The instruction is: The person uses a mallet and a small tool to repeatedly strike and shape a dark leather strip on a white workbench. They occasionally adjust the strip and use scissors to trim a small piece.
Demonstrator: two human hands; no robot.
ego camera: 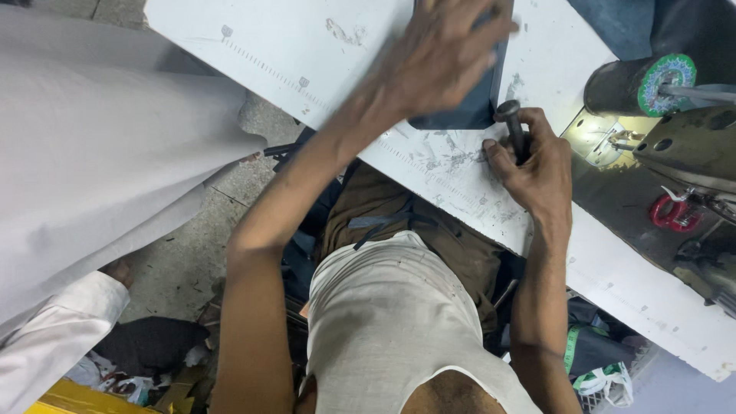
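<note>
Pressing open left hand [441, 57], fingers spread and blurred, flat onto dark fabric piece [468, 107] lying far-centre on white worktable [307, 46]. Gripping dark cylindrical tool [512, 126] upright in closed right hand [537, 172], just right of fabric.

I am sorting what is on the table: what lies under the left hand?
The left hand presses flat on a dark cloth piece lying on the white table; most of the cloth is covered.

Scuffed matt white table [460, 176], dark matt cloth piece [460, 111], black metal punch [512, 126].
</note>
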